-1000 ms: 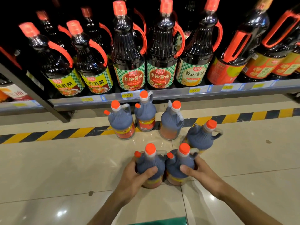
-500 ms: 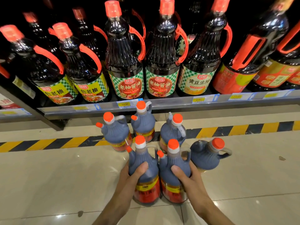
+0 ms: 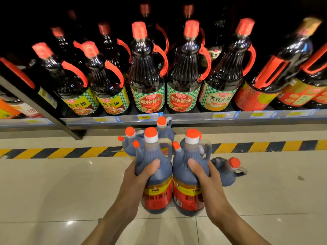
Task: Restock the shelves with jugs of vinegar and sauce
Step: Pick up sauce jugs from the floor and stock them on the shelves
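Two dark sauce jugs with orange caps and red-yellow labels are lifted off the floor, side by side in the middle of the view. My left hand (image 3: 139, 175) grips the left jug (image 3: 156, 188) round its shoulder. My right hand (image 3: 205, 175) grips the right jug (image 3: 189, 191) the same way. Behind them, more of the same jugs stand on the floor: one at the left (image 3: 128, 144), one further back (image 3: 163, 129). Another jug (image 3: 228, 170) stands tilted at the right. The shelf (image 3: 194, 117) above holds a row of tall dark bottles.
Tall soy sauce bottles (image 3: 147, 82) with red handles fill the shelf front, packed close together. Price tags (image 3: 144, 117) line the shelf edge. A yellow-black hazard stripe (image 3: 62, 152) runs along the tiled floor below the shelf. A dark upright (image 3: 44, 105) divides the shelving at the left.
Both hands have raised their jugs off the floor and toward the shelf. The view has moved closer to the shelf.
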